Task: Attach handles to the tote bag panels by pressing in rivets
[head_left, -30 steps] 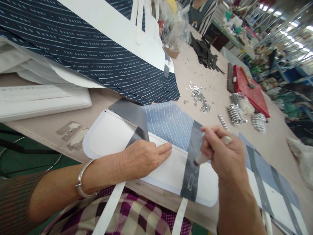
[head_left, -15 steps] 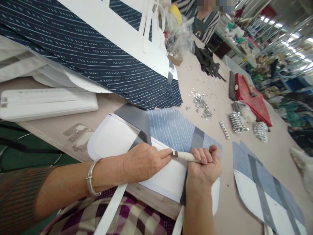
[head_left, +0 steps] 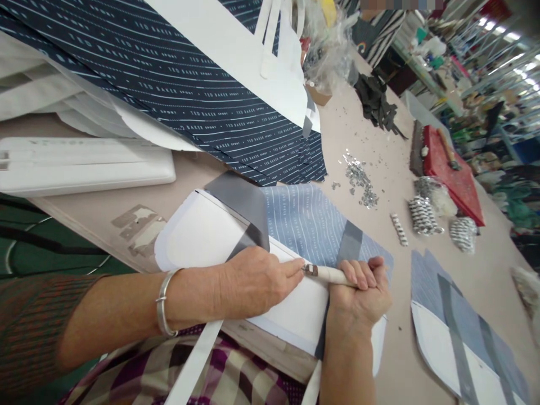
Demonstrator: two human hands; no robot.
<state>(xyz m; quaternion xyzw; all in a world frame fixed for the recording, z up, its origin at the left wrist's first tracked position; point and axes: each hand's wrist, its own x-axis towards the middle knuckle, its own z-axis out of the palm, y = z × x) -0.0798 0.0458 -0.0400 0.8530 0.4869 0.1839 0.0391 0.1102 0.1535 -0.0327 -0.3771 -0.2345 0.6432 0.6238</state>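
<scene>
My right hand (head_left: pixel 361 289) is closed in a fist around the white-wrapped handle of a small hand tool (head_left: pixel 333 275) with a metal head. At that head, the thumb and fingers of my left hand (head_left: pixel 257 281) are pinched together; whatever they hold is hidden. Beneath both hands lies a bag panel (head_left: pixel 304 219) of pale blue striped fabric with white backing and grey straps. A wooden board (head_left: pixel 270 346) shows under its near edge. Two white straps (head_left: pixel 196 360) hang toward my lap.
A similar panel (head_left: pixel 459 332) lies at right. Navy printed panels (head_left: pixel 211 112) are stacked behind, beside a white case (head_left: pixel 84 166). Small metal pieces (head_left: pixel 360 180) are scattered near bundled metal strips (head_left: pixel 423 216). A hammer (head_left: pixel 449 149) rests on a red slab (head_left: pixel 459 183). Another person (head_left: pixel 375 34) is at the back.
The view has shifted slightly, so most things appear a little further right. Both hands keep their grip around the tool, with no clear movement over the panel.
</scene>
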